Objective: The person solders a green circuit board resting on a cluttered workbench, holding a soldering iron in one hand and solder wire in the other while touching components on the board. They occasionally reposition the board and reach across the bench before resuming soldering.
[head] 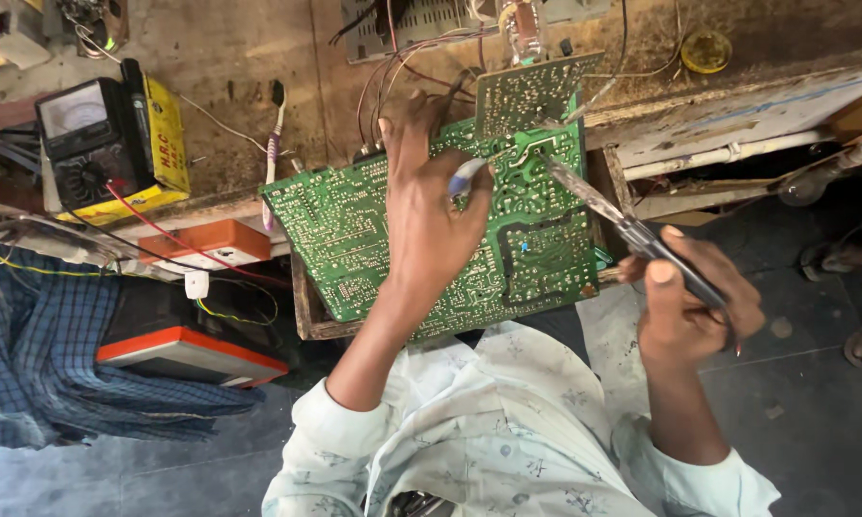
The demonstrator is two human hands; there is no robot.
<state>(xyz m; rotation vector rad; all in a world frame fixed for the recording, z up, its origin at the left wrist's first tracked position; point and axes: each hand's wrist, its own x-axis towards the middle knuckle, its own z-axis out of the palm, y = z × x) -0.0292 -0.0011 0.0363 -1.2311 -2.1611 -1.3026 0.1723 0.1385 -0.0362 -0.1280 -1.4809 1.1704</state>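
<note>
A large green circuit board (354, 230) lies tilted over the edge of a worn wooden bench (230, 57), solder side up. My left hand (426, 215) rests on the board's middle and pinches a small blue-and-white tool (467, 176) between thumb and fingers. My right hand (694, 306) is off the board's right side, closed around the dark handle of a soldering iron (603, 206) whose metal shaft reaches up-left to the board near its top edge. A smaller green board (531, 91) stands behind the big one, joined by red wires.
An analogue multimeter in a yellow-and-black case (115, 144) sits at the left of the bench with red leads trailing down. A toothbrush (275, 134) lies beside the board. Blue checked cloth (38, 345) and an orange-edged box (187, 349) are at lower left. Someone's sandalled feet (857, 287) show at right.
</note>
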